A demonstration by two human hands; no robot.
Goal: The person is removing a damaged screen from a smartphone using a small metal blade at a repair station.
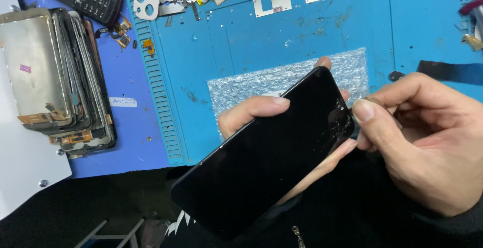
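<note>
Left of centre, my left hand (261, 112) cradles the cracked black phone (266, 157) from beneath, thumb over its edge, above the blue counter (302, 42). My right hand (422, 137), curled, pinches at its far-right corner.

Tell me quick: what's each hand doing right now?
Left hand: closed around the black phone, gripping it from behind.
Right hand: fingertips pinched at the phone's cracked corner; anything held between them cannot be told.
</note>
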